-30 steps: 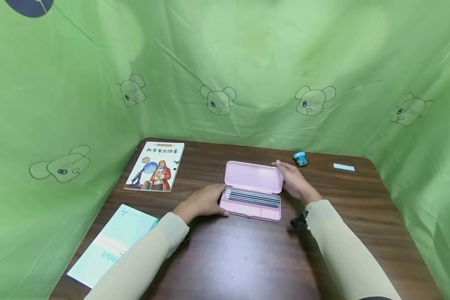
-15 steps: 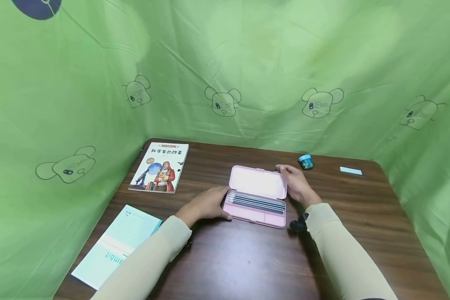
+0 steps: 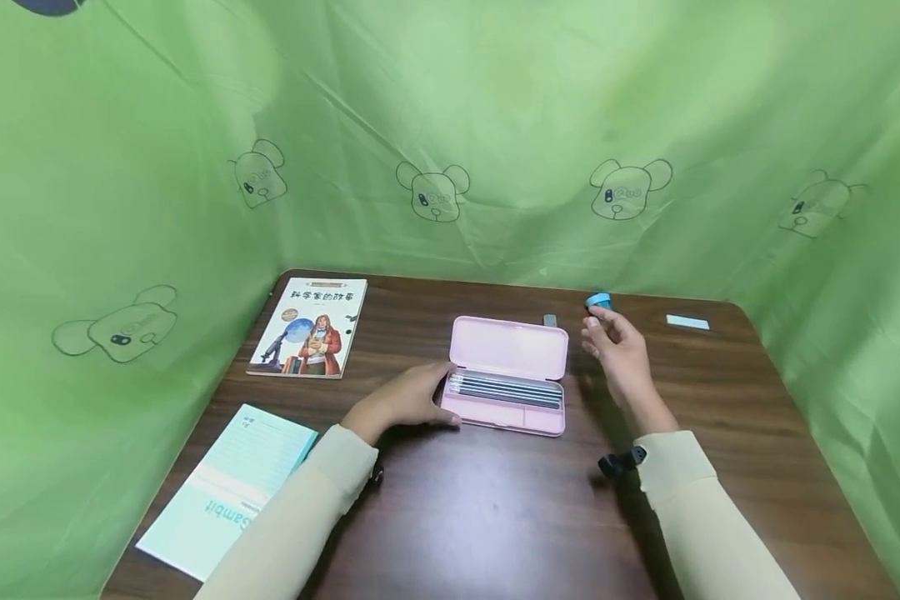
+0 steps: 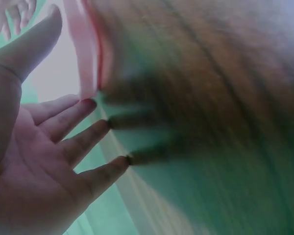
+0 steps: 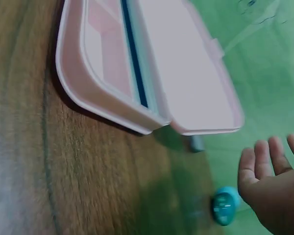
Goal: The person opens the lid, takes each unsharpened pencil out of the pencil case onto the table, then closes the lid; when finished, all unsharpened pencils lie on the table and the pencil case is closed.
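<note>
A pink pencil case lies with its lid raised; several dark pencils fill its rear compartment. At the case's left end, my left hand spreads thumb and fingers around the corner. In the left wrist view its fingers are splayed and fairly straight, fingertips right at the case's edge and the tabletop. My right hand is apart from the case, to its right, with loosely bent fingers and nothing in them. Just behind it stands a small blue-lidded jar, partly hidden by the fingers in the head view.
A small grey block sits behind the lid. Farther right lies a pale blue strip. On the left are an illustrated book and a light teal notebook. Green cloth surrounds the table.
My right hand has left the raised lid and moved right, close to the jar. The grey block behind the lid has come into view. My left hand stays at the case.
</note>
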`<state>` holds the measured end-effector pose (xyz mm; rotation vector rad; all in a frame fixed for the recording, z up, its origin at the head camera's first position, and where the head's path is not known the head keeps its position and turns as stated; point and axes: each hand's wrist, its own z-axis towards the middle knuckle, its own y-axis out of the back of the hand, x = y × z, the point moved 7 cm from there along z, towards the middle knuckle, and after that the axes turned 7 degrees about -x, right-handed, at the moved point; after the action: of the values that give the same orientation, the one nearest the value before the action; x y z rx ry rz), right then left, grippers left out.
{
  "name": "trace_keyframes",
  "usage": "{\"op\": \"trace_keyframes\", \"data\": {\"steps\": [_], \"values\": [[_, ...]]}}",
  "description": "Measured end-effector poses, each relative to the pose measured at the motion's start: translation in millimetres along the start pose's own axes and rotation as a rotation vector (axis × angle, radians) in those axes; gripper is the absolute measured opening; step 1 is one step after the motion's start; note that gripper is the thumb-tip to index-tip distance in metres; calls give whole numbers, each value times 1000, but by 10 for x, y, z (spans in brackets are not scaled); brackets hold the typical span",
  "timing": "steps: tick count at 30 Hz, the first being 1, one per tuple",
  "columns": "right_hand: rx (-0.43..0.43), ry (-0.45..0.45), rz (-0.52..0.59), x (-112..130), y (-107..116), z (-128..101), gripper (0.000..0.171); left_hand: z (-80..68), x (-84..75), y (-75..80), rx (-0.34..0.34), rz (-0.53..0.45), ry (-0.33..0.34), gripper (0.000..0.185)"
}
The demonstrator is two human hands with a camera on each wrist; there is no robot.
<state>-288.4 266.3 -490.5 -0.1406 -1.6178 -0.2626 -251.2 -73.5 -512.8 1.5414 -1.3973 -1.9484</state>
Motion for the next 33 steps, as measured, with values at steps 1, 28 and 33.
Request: {"op": "trace_keyframes", "data": {"steps": [1,28,33], "values": [[29,13,-3,32,12,-49,51,10,0,4,5,-5,-7,86],[528,412,-852,-100,-696,-562,33,31,42,-21,2,-15,-29,86],[537,442,-899,-114,-771,-560,32,42,88,-25,6,-14,-13,88]]}}
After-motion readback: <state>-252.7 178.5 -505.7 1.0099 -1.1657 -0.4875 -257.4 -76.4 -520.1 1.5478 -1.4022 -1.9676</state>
